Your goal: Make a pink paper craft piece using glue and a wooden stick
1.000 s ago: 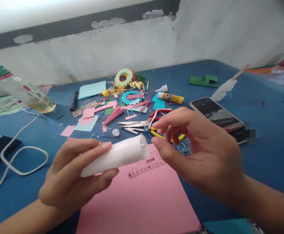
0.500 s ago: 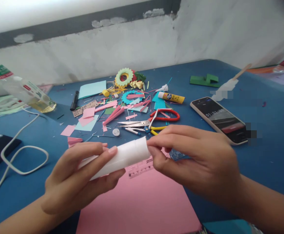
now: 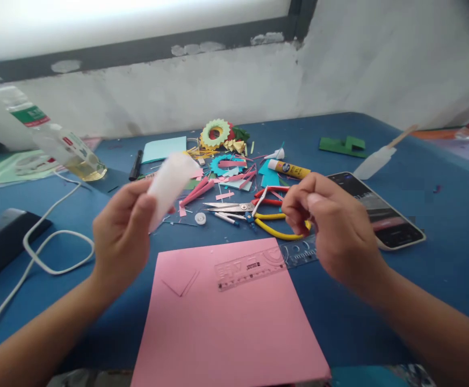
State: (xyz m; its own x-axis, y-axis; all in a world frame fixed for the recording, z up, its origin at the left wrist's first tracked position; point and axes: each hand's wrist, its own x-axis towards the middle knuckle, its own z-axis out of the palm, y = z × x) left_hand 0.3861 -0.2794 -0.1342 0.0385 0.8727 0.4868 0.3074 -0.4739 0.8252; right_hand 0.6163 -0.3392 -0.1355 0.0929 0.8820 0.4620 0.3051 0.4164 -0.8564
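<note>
My left hand (image 3: pixel 123 231) is closed around a plain white cylindrical tube (image 3: pixel 172 183), held tilted above the table with its upper end to the right. The tube is slightly blurred. My right hand (image 3: pixel 323 215) is apart from it, fingers curled and pressed together; whether anything is between them is hidden. Beneath the hands lies a pink sheet (image 3: pixel 234 333) with a pencilled V-shaped mark. A clear ruler (image 3: pixel 250 267) crosses the sheet's top right part and reaches under my right hand. Close to that hand are yellow-handled pliers or scissors (image 3: pixel 276 232) and red-handled scissors (image 3: pixel 228 207).
Paper scraps (image 3: pixel 196 192), a toothed paper ring (image 3: pixel 216 133) and a yellow glue stick (image 3: pixel 289 169) lie mid-table. At right are a phone (image 3: pixel 395 215) and a green piece (image 3: pixel 342 145). A bottle (image 3: pixel 67 142), white cable (image 3: pixel 59 232) and black box (image 3: pixel 11 239) occupy the left.
My right hand has left the tube's end and moved right. My left hand has moved left and up with the tube, turning it steeper. More of the pink sheet and ruler shows.
</note>
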